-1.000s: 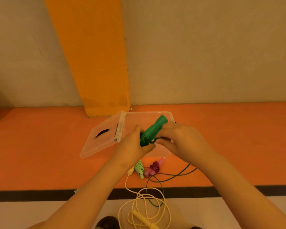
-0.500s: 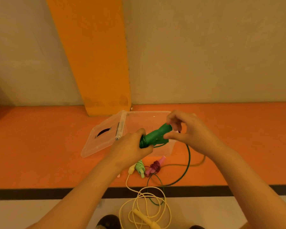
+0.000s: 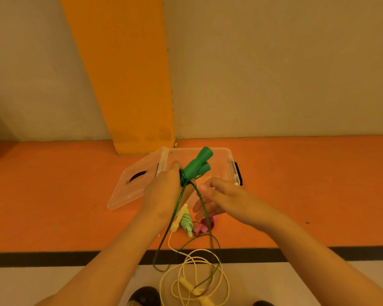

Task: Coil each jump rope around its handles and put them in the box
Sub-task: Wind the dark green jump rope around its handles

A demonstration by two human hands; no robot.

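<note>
1. The left hand [image 3: 164,195] grasps the two green handles [image 3: 197,165] together at their lower ends, above the near-left part of the clear box [image 3: 228,154]. The handles tilt up and away to the right.
2. A few turns of green cord [image 3: 179,202] are wound around the handles just above the left hand's grip. The rest hangs down in two strands to a loose loop on the floor [image 3: 53,206].
3. The right hand [image 3: 226,199] sits just right of the left hand, fingers partly curled at one hanging strand. I cannot tell whether it pinches the cord or only touches it.
4. The box stands on the orange floor near the wall, its lid [image 3: 131,191] lying open to the left.
5. On the floor near the box lie a coiled light green rope [image 3: 186,223] and, right of it, a coiled pink rope [image 3: 202,227].
6. An uncoiled yellow rope [image 3: 197,259] sprawls in loops nearer the person, across a black stripe [image 3: 42,258].
</note>
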